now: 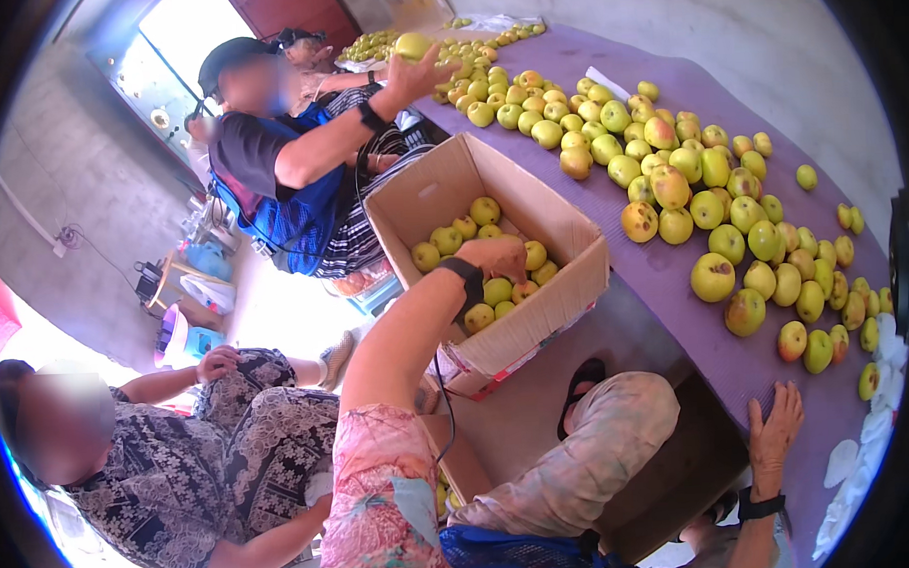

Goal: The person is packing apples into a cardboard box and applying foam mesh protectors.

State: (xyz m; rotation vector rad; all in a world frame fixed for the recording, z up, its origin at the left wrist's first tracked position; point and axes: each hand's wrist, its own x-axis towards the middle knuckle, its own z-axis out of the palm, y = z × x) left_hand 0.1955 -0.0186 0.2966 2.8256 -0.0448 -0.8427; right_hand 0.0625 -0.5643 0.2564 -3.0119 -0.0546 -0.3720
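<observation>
My left hand [498, 257] reaches into a cardboard box [542, 198], its fingers pointing down among yellow-green apples [485, 210]. Its fingertips are at a reddish-yellow apple [525, 292]; whether they grip it cannot be told. Flat on the edge of the purple-covered table [665, 299] lies my right hand [776, 427], fingers apart, holding nothing. Many loose apples [745, 311] are spread along the table, several with brown spots; the nearest lie just beyond my right hand. Black bands circle both my wrists.
A co-worker in a blue vest [272, 208] sits beyond the box, holding up an apple [412, 46]. Another person in a patterned outfit [168, 474] sits at left. A second open carton [461, 464] with apples stands low by my legs. White foam-like pieces [873, 434] line the table's right side.
</observation>
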